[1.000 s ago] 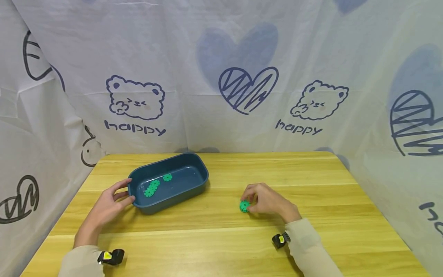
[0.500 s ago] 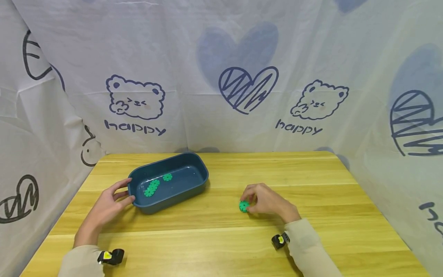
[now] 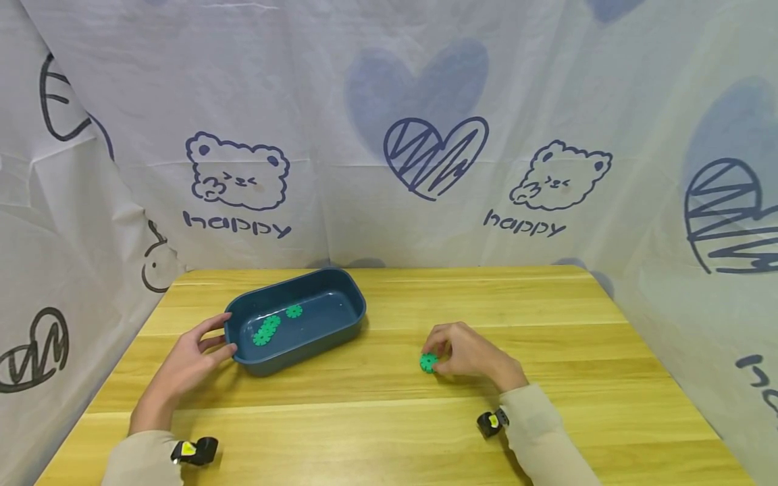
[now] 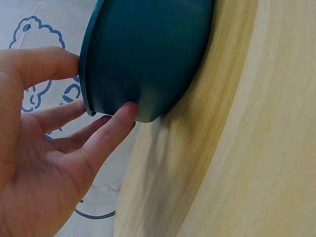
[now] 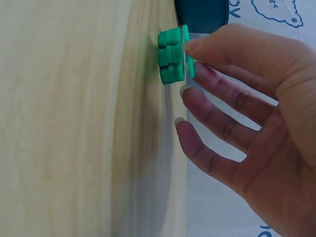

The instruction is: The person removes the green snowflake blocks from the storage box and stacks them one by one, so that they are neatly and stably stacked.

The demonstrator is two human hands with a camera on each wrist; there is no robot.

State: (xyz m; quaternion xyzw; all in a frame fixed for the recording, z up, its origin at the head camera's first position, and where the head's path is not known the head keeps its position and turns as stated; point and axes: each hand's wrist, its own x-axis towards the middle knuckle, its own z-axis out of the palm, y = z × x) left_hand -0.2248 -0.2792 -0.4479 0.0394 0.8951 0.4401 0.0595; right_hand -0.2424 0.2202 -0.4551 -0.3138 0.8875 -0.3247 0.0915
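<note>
My left hand [image 3: 191, 361] rests its thumb and fingertips against the near-left end of a dark blue-green plastic bin [image 3: 298, 351]. In the left wrist view those fingers are fairly straight, touching the rim and outer wall. Several green notched discs [image 3: 266, 331] lie overlapping on the bin's floor, and a single green disc [image 3: 294, 311] lies apart from them. Right of the bin, my right hand [image 3: 464, 351] pinches a thin green notched disc [image 5: 190, 64] between thumb and index finger. It stands slightly tilted off a small stack of green discs [image 5: 170, 57] on the table. The other right fingers are loosely bent.
A yellow wooden table [image 3: 377, 432] carries everything. White cloth [image 3: 340, 223] with printed bears and hearts hangs behind its far edge and at both sides. Black wrist cameras [image 3: 194, 451] sit at both sleeves.
The green disc at my right fingertips has shifted very slightly to the left. Both hands and the bin stay practically where they were.
</note>
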